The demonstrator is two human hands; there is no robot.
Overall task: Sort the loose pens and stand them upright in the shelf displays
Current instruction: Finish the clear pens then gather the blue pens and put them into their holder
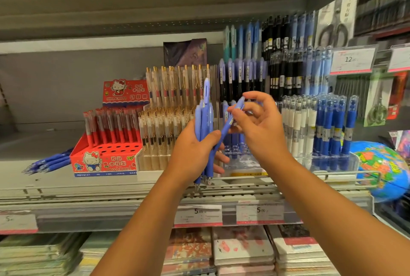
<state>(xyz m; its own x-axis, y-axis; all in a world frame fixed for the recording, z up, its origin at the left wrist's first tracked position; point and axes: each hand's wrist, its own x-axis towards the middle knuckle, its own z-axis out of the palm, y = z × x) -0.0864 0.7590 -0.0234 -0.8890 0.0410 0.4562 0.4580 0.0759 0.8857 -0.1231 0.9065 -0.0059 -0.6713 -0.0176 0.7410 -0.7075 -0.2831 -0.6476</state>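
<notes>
At the shelf front: two bare arms are reaching up before the pen displays.
Left hand (pixel 195 151): curling closed around a bundle of periwinkle pens (pixel 205 120), gripping them upright with tips pointing down past the shelf edge (pixel 244 184).
Right hand (pixel 259 124): pinching a single periwinkle pen (pixel 231 120) near its top between thumb and fingers, the other fingers fanning loosely open; the pen is slanting down toward the bundle.
Clear display (pixel 246 160): sitting behind the hands, showing open holes in its front rows and a few matching pens standing farther back.
Loose blue pens (pixel 50 161): lying flat on the shelf at far left, just beside the red cartoon-cat box (pixel 104 160).
Red box: holding red pens upright in its rear rows, front holes gaping.
Gold-clip pens (pixel 162 124): standing in a tray between the red box and the left hand.
Dark blue and white pens (pixel 321 124): standing upright in a clear holder at right, near a globe (pixel 381 169).
</notes>
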